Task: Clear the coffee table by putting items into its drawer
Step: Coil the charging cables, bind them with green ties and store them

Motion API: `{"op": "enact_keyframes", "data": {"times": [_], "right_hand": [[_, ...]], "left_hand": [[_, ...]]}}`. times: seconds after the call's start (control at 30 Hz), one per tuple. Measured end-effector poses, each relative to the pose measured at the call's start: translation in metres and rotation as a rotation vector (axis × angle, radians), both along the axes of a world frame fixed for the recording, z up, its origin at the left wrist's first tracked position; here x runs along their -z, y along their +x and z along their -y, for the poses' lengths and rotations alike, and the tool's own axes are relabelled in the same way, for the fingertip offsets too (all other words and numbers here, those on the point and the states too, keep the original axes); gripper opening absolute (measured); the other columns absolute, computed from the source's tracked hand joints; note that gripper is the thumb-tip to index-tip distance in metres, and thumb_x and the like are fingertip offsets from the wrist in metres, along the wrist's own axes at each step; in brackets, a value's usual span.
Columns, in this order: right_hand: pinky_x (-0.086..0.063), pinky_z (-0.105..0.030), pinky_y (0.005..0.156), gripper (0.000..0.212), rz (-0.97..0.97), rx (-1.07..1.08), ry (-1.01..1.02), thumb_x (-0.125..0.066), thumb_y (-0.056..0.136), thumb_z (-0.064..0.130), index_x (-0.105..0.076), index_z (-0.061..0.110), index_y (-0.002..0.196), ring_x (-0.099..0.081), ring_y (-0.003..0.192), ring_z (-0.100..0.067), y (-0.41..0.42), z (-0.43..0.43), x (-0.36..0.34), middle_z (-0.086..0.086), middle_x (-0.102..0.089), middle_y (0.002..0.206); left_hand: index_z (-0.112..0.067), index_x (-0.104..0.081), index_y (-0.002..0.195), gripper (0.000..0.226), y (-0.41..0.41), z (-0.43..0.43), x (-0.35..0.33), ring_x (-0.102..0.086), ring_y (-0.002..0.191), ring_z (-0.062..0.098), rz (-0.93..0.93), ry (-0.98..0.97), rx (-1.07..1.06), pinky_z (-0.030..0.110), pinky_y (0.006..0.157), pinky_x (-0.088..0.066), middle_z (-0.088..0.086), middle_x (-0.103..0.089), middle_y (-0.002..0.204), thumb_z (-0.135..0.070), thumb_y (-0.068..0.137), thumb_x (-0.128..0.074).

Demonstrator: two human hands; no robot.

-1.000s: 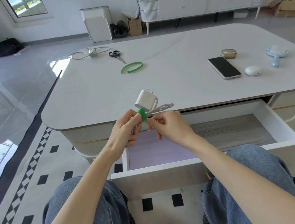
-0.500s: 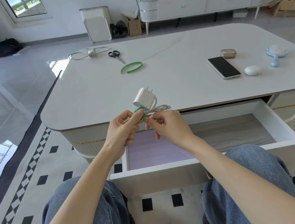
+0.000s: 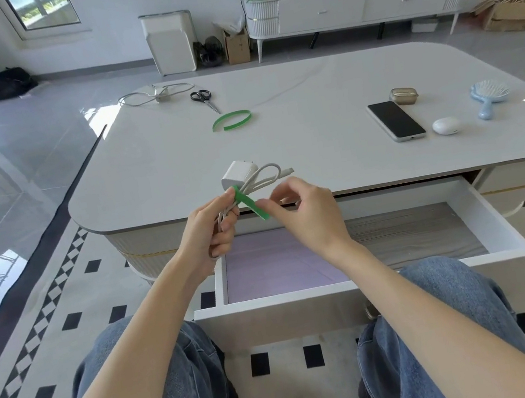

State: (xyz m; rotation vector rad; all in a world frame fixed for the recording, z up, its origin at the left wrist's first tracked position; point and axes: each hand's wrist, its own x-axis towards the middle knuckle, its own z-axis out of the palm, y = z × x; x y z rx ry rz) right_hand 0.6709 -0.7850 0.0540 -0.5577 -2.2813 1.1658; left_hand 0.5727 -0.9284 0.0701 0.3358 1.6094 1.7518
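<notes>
Left hand point(image 3: 210, 228): curled round the folded cable point(image 3: 266, 177) just below the charger point(image 3: 238, 175). It held the bundle in the air above the near edge of the table point(image 3: 297, 144), over the open drawer point(image 3: 305, 297).
Right hand point(image 3: 305, 216): thumb and forefinger pinched the free end of the green strap point(image 3: 251, 204). The other fingers were loosely curled.
Charger: white block, on top of the bundle, touching my left fingertips.
Cable: folded into loops. The loop ends and plug stuck out to the right, past the strap.
Strap: one end sat at the bundle's neck and the tail slanted down-right to my right hand. As far as I could judge it wasn't closed yet.
Drawer: pulled out under both hands, with a purple liner on the left and bare grey bottom on the right.
Handling: I judged the bundle light. The charger was rigid and smooth, and carried most of the weight. The cable was soft but springy, so the loops would fan out if I let go. The strap was thin and floppy.
Where to hold: the neck, where the loops bunch. The charger looked slick, and the loop ends would slide.
Risk: if the left grip eased before the strap was closed, the loops would spring open.
On the table: a second cable point(image 3: 153, 95), scissors point(image 3: 204, 99) and a spare strap point(image 3: 231, 121) on the far side. Phone point(image 3: 395, 121), case point(image 3: 403, 96) and brush point(image 3: 488, 95) on the right.
</notes>
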Motion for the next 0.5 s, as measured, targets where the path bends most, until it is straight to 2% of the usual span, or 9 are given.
{"op": "enact_keyframes", "data": {"times": [0.07,0.17,0.27,0.37,0.43,0.5], "right_hand": [[-0.048,-0.026,0.076,0.031,-0.084,0.000,0.054,-0.069,0.081,0.049,-0.054,0.026,0.095,-0.058,0.094,-0.003,0.001,-0.003,-0.001,0.018,-0.062,0.095],[-0.044,-0.026,0.075,0.041,-0.143,0.028,0.346,-0.075,0.079,0.032,-0.051,0.029,0.113,-0.040,0.102,-0.013,0.002,-0.006,0.002,0.005,-0.043,0.111],[-0.042,-0.030,0.086,0.055,-0.153,0.095,0.582,-0.078,0.075,0.030,-0.051,0.035,0.123,-0.031,0.105,-0.021,0.001,-0.008,0.001,-0.004,-0.035,0.121],[-0.036,-0.038,0.099,0.052,-0.142,0.023,0.715,-0.079,0.074,0.036,-0.059,0.034,0.122,-0.037,0.117,-0.028,0.000,-0.013,0.003,-0.003,-0.043,0.136],[-0.034,-0.044,0.104,0.048,-0.121,-0.080,0.763,-0.080,0.074,0.033,-0.064,0.032,0.119,-0.045,0.120,-0.025,-0.002,-0.016,0.008,0.002,-0.053,0.135],[-0.032,-0.045,0.109,0.046,-0.097,-0.193,0.692,-0.079,0.077,0.026,-0.065,0.027,0.121,-0.054,0.119,-0.018,-0.003,-0.016,0.011,0.005,-0.061,0.130]], "left_hand": [[-0.015,-0.051,0.073,0.031,-0.001,0.000,-0.001,-0.014,0.036,0.005,-0.022,-0.023,0.003,0.017,0.037,-0.006,-0.007,-0.033,0.050,-0.037,0.095,-0.053],[-0.014,-0.051,0.074,0.030,-0.004,0.003,-0.002,-0.015,0.036,0.006,-0.034,-0.047,0.050,0.016,0.035,-0.008,-0.006,-0.034,0.050,-0.037,0.094,-0.054],[-0.014,-0.052,0.072,0.031,-0.007,0.007,-0.005,-0.016,0.035,0.005,-0.009,-0.084,0.128,0.016,0.035,-0.008,-0.006,-0.034,0.050,-0.036,0.093,-0.055],[-0.016,-0.055,0.068,0.030,-0.007,0.010,-0.006,-0.017,0.033,0.005,-0.002,-0.148,0.246,0.015,0.033,-0.009,-0.005,-0.033,0.051,-0.035,0.092,-0.055],[-0.019,-0.060,0.065,0.032,-0.006,0.011,-0.005,-0.017,0.033,0.005,0.000,-0.182,0.332,0.016,0.034,-0.007,-0.005,-0.033,0.052,-0.034,0.092,-0.055],[-0.020,-0.062,0.062,0.035,-0.005,0.010,-0.003,-0.018,0.033,0.005,-0.003,-0.202,0.364,0.017,0.035,-0.008,-0.004,-0.034,0.052,-0.034,0.093,-0.054]]}}
